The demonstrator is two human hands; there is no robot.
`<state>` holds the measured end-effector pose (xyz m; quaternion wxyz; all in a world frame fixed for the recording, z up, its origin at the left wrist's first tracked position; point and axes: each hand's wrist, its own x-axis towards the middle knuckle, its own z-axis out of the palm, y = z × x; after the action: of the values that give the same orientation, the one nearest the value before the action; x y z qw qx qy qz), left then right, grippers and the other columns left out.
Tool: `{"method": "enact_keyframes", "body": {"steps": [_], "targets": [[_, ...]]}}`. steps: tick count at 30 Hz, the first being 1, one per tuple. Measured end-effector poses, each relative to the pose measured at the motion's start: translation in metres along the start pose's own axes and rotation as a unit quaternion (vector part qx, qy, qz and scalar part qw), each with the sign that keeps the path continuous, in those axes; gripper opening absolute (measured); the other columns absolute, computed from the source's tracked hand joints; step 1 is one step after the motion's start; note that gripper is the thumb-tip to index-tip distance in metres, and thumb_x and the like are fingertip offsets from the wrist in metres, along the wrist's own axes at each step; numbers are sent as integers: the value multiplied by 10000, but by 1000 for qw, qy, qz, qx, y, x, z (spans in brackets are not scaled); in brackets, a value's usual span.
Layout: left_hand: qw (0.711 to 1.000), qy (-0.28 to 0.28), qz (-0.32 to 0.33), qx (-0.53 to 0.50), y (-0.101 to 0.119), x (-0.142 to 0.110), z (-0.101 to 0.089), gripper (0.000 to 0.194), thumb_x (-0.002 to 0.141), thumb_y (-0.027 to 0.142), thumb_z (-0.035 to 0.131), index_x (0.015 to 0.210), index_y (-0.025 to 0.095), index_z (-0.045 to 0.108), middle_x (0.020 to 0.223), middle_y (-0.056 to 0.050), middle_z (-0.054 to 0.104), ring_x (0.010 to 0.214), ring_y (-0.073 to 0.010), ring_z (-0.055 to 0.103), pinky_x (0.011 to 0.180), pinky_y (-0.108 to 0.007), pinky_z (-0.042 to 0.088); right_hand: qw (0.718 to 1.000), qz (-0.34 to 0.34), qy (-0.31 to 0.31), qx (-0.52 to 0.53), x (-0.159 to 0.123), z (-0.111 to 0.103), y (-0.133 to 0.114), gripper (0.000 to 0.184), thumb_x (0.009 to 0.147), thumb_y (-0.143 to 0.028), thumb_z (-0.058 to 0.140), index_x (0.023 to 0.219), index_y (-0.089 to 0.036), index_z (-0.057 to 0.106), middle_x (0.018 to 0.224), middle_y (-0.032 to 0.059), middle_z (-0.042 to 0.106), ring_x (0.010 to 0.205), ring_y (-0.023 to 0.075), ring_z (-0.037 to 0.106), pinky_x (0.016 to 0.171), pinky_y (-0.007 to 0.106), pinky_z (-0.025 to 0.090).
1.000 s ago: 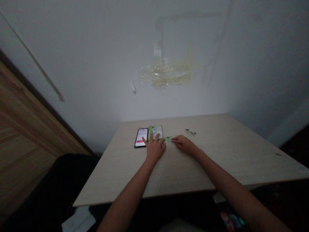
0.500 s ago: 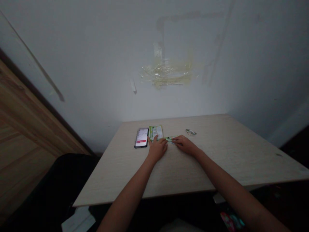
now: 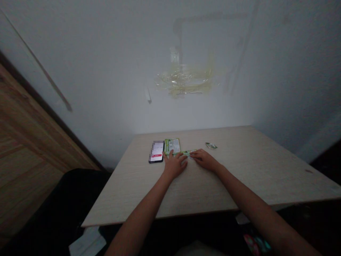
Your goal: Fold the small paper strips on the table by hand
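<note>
Both my hands rest on a light wooden table (image 3: 239, 177). My left hand (image 3: 174, 164) lies flat with its fingers stretched forward, the tips touching the near edge of a green and white packet (image 3: 172, 145) and the left end of a small green strip (image 3: 187, 153). My right hand (image 3: 205, 159) lies palm down, its fingertips pressed on the right end of that strip. A phone (image 3: 156, 152) with a lit screen lies just left of the packet.
A small torn wrapper piece (image 3: 211, 145) lies farther back on the table. A white wall (image 3: 106, 71) with tape remnants (image 3: 183, 80) stands behind the table. A wooden panel (image 3: 23, 142) is at the left. Dark cloth and white paper (image 3: 87, 241) lie below the table's near edge.
My left hand has drawn its fingers off the phone and shifted slightly right, toward the green strip. My right hand has barely moved.
</note>
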<state>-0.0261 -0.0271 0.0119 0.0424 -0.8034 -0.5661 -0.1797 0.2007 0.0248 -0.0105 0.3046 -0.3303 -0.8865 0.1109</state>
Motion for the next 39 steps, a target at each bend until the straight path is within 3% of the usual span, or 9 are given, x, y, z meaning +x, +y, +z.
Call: {"method": "enact_keyframes", "body": {"steps": [7,22,31,39], "targets": [[999,-33,9,-2,2,-1,-1,369,920,568,471,1256,501,607,1415,13,559,1405,-415,292,1054,-817,22,1000,4,-1,-5,1,-2,-2,318,920,-179,540,1179,-248,711,1229,76,692,1138,237,601,1020,453,468],[998,-45,34,-7,3,-4,1,386,905,618,476,1272,548,576,1452,-16,500,1444,-422,235,1049,-816,19,1000,0,-3,4,1,0,1,301,928,-189,538,1163,-246,716,1222,81,695,1136,234,602,1015,462,470],[997,11,77,-28,5,-6,0,318,904,509,548,1202,475,655,1345,-5,607,1411,-403,303,1053,-825,-6,1000,-3,2,-7,1,1,1,299,930,-201,531,1155,-254,720,1216,74,699,1116,229,615,997,448,479],[995,10,98,-29,6,-4,-1,339,917,397,543,1241,418,641,1263,4,686,1391,-377,357,1073,-826,7,1000,-7,-4,-4,0,0,2,310,936,-201,527,1182,-255,709,1230,69,695,1137,233,607,1014,439,470]]}}
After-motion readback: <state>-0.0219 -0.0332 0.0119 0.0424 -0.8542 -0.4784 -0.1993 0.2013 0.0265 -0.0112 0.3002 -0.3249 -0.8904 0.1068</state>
